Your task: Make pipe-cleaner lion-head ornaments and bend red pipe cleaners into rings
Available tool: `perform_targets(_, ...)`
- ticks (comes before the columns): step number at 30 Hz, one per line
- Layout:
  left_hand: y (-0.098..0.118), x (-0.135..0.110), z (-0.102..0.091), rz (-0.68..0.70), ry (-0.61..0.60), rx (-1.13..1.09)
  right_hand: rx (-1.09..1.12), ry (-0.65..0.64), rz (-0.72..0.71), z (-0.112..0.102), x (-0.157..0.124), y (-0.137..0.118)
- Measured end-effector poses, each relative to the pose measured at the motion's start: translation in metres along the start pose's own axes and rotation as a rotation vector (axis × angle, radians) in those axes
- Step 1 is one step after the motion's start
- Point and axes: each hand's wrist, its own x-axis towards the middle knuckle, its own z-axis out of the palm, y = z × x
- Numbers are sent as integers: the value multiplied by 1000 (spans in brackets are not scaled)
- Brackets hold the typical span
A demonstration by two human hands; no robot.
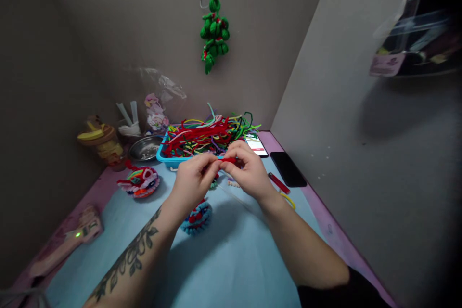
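Note:
My left hand and my right hand meet above the light blue table, both pinched on a red pipe cleaner held between them. Just behind them stands a blue tray heaped with pipe cleaners in many colours. Under my left wrist lies a round blue and red pipe-cleaner piece. A thin white stick lies on the table below my right hand.
A multicoloured pipe-cleaner figure lies at the left, a pink glue gun nearer the left edge. A metal bowl and a brown jar stand behind. Two phones and a red lighter lie at the right. A green figure hangs on the wall.

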Motion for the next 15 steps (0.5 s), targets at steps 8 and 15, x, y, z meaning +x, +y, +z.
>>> perform_targets(8,-6,-1,6,136,34,181,72,-1,129,4,-1,6)
perform_targets(15,-4,3,3,-168,12,-176,105,-105,103,-4,2,9)
